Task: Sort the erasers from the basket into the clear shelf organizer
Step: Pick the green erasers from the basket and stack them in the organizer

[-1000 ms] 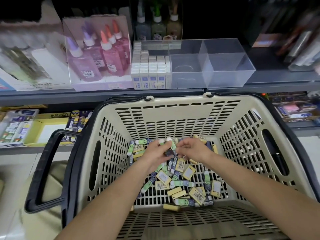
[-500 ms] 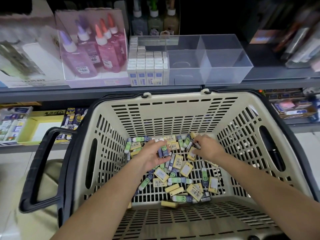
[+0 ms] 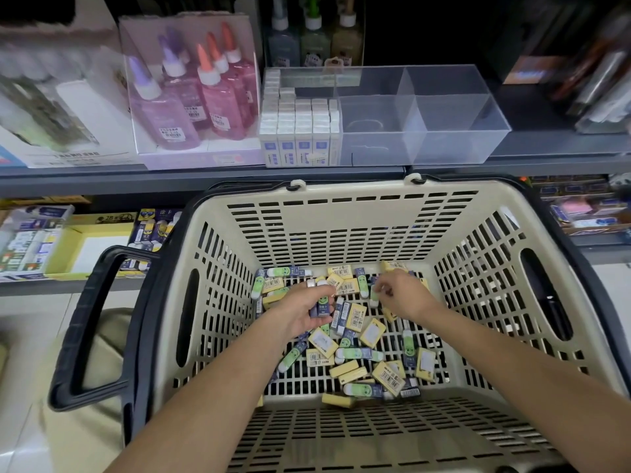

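A beige slotted basket (image 3: 341,220) with black rim holds several loose erasers (image 3: 358,356), some yellow with barcodes, some green and navy. My left hand (image 3: 300,308) is down in the basket and grips a few green and navy erasers (image 3: 321,303). My right hand (image 3: 399,293) reaches into the pile to the right of it and pinches a green eraser (image 3: 375,294). On the shelf above stands the clear shelf organizer (image 3: 444,114). Its left compartment is packed with white and blue erasers (image 3: 300,131); the middle and right compartments hold nothing.
A clear box of pink and purple glue bottles (image 3: 191,97) stands left of the organizer. Bottles (image 3: 314,39) stand behind it. The lower shelf holds a yellow box (image 3: 92,244) at left and stationery packs (image 3: 587,213) at right. A black basket handle (image 3: 88,322) juts left.
The two hands were together over the pile; the right hand has moved right and picked at a green eraser. The left hand still holds its erasers. The view has tilted slightly.
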{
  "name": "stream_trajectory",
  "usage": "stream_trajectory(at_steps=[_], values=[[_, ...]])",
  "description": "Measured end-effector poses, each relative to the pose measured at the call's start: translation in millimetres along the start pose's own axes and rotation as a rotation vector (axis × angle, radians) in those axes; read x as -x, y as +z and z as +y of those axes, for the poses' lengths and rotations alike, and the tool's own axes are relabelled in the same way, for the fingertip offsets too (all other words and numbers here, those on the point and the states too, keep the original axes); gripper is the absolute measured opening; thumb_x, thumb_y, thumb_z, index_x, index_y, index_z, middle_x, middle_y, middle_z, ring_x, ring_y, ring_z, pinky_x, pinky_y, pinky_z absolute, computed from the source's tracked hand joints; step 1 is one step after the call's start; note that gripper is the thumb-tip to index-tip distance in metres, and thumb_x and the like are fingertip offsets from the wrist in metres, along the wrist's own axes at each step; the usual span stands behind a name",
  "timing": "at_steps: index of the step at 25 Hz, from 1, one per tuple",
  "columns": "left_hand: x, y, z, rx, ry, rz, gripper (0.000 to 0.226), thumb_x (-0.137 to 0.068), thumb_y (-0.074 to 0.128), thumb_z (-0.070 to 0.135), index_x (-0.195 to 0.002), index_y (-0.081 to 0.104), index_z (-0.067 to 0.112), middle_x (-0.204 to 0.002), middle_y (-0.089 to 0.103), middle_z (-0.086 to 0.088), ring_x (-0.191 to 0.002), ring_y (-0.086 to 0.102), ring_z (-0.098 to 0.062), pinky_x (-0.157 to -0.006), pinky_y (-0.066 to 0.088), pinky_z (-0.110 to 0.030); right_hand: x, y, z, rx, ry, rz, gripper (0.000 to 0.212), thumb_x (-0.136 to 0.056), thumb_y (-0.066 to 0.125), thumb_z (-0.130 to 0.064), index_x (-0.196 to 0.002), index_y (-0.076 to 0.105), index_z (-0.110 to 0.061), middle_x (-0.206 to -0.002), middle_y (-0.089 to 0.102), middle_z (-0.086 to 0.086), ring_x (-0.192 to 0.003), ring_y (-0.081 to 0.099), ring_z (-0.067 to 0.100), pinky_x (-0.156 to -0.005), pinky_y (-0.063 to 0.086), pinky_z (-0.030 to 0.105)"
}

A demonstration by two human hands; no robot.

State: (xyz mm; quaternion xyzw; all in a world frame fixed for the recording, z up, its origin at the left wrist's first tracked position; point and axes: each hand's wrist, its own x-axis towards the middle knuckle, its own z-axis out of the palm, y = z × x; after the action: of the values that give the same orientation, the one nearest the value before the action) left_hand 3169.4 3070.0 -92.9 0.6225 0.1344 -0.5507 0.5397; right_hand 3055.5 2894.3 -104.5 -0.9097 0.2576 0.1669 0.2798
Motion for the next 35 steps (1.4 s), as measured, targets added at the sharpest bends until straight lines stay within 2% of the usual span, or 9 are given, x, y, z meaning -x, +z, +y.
stream_trajectory(at_steps=[4,7,10,16,21,24,29,31,35], values=[[1,1,0,-0.013,0.016,0.010,0.059,-0.082,0.069,0.012,-0.132,0.038,0.006,-0.072,0.060,-0.004,-0.060,0.057,-0.014,-0.051,0.052,-0.026,7,3,-10,0.250,0.162,0.111,0.051,-0.083,0.058,-0.055,-0.113,0.045,-0.015,-0.099,0.062,0.004,-0.084,0.062,0.021,-0.052,0.041,0.027],[1,3,0,-0.027,0.023,0.001,0.064,-0.083,0.068,0.013,-0.137,0.036,0.005,-0.074,0.062,-0.005,-0.060,0.056,-0.014,-0.050,0.052,-0.024,9,15,-12,0.410,0.082,0.134,0.064,-0.082,0.055,-0.060,-0.124,0.038,-0.014,-0.097,0.065,0.004,-0.090,0.062,0.022,-0.060,0.041,0.029],[2,3,-1,-0.030,0.019,-0.041,0.066,-0.083,0.067,0.012,-0.139,0.033,0.004,-0.075,0.067,-0.006,-0.062,0.059,-0.015,-0.053,0.053,-0.025,8,12,-10,0.248,0.113,0.121,0.056,-0.087,0.056,-0.045,-0.133,0.034,-0.021,-0.094,0.066,0.004,-0.088,0.063,0.023,-0.062,0.046,0.029],[4,2,-2,-0.050,0.018,-0.061,0.040,-0.083,0.065,0.009,-0.119,0.049,0.002,-0.078,0.067,-0.007,-0.063,0.059,-0.015,-0.055,0.054,-0.025,11,8,-16,0.258,0.124,-0.055,0.066,-0.077,0.065,-0.042,-0.132,0.033,-0.025,-0.090,0.063,0.005,-0.083,0.060,0.023,-0.057,0.047,0.027],[7,5,-1,0.019,0.024,-0.077,0.040,-0.081,0.072,0.014,-0.113,0.049,0.008,-0.096,0.066,-0.010,-0.071,0.063,-0.017,-0.062,0.055,-0.028,12,-3,-35,-0.252,0.008,-0.019,0.055,-0.071,0.072,-0.032,-0.116,0.041,-0.030,-0.063,0.056,-0.008,-0.051,0.053,0.008,-0.047,0.041,0.023],[8,4,3,0.101,0.072,-0.116,0.051,-0.073,0.078,0.017,-0.115,0.051,0.007,-0.107,0.066,-0.013,-0.081,0.066,-0.021,-0.063,0.055,-0.031,17,-7,-56,-0.292,-0.137,-0.081,0.051,-0.072,0.073,-0.036,-0.113,0.041,-0.036,-0.064,0.052,-0.008,-0.051,0.049,0.006,-0.051,0.042,0.023],[15,8,16,0.078,0.173,-0.095,0.034,-0.073,0.078,0.013,-0.095,0.052,0.012,-0.090,0.067,-0.007,-0.079,0.065,-0.018,-0.062,0.056,-0.032,21,-34,-61,-0.350,-0.166,-0.027,0.024,-0.091,0.055,-0.031,-0.112,0.043,-0.032,-0.060,0.055,-0.001,-0.060,0.055,0.017,-0.056,0.042,0.023],[22,12,27,0.035,0.222,-0.133,0.035,-0.074,0.077,0.014,-0.102,0.057,0.008,-0.092,0.068,-0.009,-0.084,0.065,-0.022,-0.069,0.057,-0.036,23,-49,-62,-0.399,-0.149,-0.021,0.028,-0.092,0.056,-0.022,-0.117,0.044,-0.025,-0.067,0.063,0.002,-0.067,0.062,0.019,-0.064,0.048,0.025],[43,17,50,-0.008,0.371,-0.200,0.020,-0.079,0.071,0.012,-0.098,0.066,0.011,-0.086,0.070,-0.006,-0.079,0.066,-0.021,-0.068,0.055,-0.036,33,-84,-70,-0.543,-0.228,0.011,0.011,-0.087,0.062,-0.011,-0.098,0.065,-0.009,-0.082,0.068,0.000,-0.077,0.067,0.016,-0.085,0.055,0.037]])
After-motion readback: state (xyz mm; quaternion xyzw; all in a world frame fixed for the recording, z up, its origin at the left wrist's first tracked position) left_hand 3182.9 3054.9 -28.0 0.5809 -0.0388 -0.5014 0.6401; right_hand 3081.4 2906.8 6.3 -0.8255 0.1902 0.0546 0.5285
